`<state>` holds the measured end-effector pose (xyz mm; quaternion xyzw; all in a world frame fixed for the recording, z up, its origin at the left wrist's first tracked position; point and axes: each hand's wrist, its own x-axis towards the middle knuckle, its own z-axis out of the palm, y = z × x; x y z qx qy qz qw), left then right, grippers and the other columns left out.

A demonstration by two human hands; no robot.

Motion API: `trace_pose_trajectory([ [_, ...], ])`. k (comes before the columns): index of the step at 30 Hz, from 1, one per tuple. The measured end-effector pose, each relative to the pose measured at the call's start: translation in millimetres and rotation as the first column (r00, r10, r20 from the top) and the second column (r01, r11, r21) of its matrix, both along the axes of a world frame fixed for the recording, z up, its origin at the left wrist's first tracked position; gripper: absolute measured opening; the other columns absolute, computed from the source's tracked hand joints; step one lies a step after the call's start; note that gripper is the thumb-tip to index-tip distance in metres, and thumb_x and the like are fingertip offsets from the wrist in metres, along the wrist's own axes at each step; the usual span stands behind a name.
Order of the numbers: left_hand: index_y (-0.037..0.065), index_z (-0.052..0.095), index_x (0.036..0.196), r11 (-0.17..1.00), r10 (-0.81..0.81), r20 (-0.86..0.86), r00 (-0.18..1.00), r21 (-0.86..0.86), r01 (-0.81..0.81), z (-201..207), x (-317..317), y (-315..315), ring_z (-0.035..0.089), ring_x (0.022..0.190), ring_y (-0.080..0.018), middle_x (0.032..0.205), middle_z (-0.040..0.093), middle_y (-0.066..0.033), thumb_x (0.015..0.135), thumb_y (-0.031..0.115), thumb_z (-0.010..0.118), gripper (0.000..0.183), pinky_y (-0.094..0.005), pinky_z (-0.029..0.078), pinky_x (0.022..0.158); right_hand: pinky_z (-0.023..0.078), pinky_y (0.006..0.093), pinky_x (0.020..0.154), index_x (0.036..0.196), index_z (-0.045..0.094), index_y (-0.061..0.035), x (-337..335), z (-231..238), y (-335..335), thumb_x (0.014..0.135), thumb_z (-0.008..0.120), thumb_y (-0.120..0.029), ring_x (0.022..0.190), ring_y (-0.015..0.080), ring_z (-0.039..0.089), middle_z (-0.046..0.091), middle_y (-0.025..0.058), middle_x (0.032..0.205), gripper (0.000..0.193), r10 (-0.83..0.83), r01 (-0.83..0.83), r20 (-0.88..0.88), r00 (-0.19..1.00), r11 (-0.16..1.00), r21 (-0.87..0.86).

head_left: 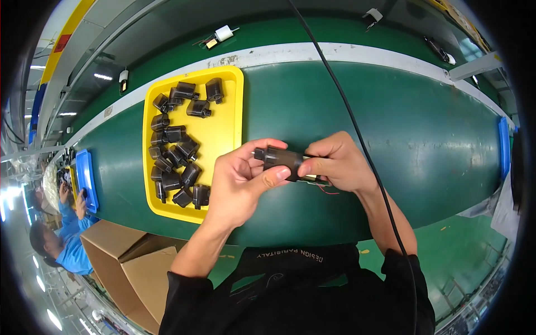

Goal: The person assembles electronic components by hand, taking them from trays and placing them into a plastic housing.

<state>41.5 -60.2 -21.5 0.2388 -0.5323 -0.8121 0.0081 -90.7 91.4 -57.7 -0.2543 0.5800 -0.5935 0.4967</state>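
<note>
Between my two hands, above the green table, is a dark translucent plastic housing (279, 160) with a narrow neck at its left end. My left hand (240, 176) wraps round it, thumb along its near side and fingers behind. At its right end my right hand (338, 162) pinches a small assembly with a green circuit board (317, 180) and a thin red wire (329, 192). The assembly sits partly inside the housing's right end; my fingers hide much of it. Left of my hands, several similar dark housings (175, 133) lie in a yellow tray (238, 106).
A black cable (352, 114) hangs across the view, passing close to my right forearm. Beyond the table's white edge (290, 51), a white motor assembly (223, 33) and others lie on a green strip. An open cardboard box (114, 240) stands at lower left, near a co-worker in blue (75, 254).
</note>
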Motion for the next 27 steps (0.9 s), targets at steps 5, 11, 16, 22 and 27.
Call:
trace_pose_trajectory([
  [5,-0.006,0.054,0.114,0.999,0.036,0.02,0.999,0.03,-0.036,-11,-21,-17,0.063,0.081,-0.0113,0.094,0.066,-0.0112,0.08,-0.005,0.067,0.036,-0.0218,0.054,0.073,0.035,0.0206,0.042,0.073,0.063,-0.0006,-16,6,-14,0.083,0.069,-0.015,0.047,0.0044,0.047,0.052,-0.0013,0.054,0.019,-0.027,0.023,0.077,0.997,0.998,0.055],
  [11,-0.003,0.054,0.12,0.917,0.134,-0.025,0.991,-0.377,-0.134,-32,-51,-13,0.062,0.088,-0.0145,0.103,0.063,-0.0118,0.077,-0.001,0.071,0.046,-0.0245,0.049,0.076,0.038,0.0198,0.044,0.089,0.065,0.0011,-55,-11,-16,0.081,0.07,-0.011,0.051,0.0057,0.052,0.06,0.0023,0.067,0.016,-0.195,0.194,-0.016,0.981,0.98,-0.04],
  [16,0.0,0.058,0.116,0.709,0.176,0.001,0.984,-0.694,-0.126,-17,-39,-23,0.062,0.093,-0.0173,0.113,0.059,-0.0104,0.08,0.004,0.068,0.037,-0.026,0.05,0.074,0.042,0.0282,0.05,0.074,0.066,0.0021,-165,-54,-3,0.077,0.074,-0.031,0.054,0.0112,0.055,0.06,0.007,0.061,0.034,-0.31,0.42,-0.488,0.816,0.898,0.132],
  [22,0.0,0.06,0.11,0.462,0.296,0.058,0.953,-0.882,-0.089,-20,-9,-44,0.062,0.089,-0.0187,0.105,0.061,-0.0091,0.084,0.002,0.061,0.026,-0.0296,0.051,0.074,0.048,0.037,0.058,0.079,0.07,-0.0026,-262,-35,14,0.077,0.066,-0.052,0.058,0.0253,0.061,0.067,0.0109,0.072,0.05,0.008,0.545,-0.884,0.468,0.784,0.296],
  [27,-0.001,0.06,0.109,0.291,0.438,-0.02,0.899,-0.943,-0.163,-27,25,-57,0.057,0.082,-0.0114,0.096,0.062,-0.0089,0.087,0.004,0.059,0.023,-0.0234,0.047,0.066,0.055,0.0418,0.07,0.075,0.07,-0.0051,-375,-12,92,0.076,0.058,-0.024,0.074,0.0329,0.068,0.068,0.0146,0.073,0.022,0.267,0.946,-0.963,-0.03,0.319,0.059],
])
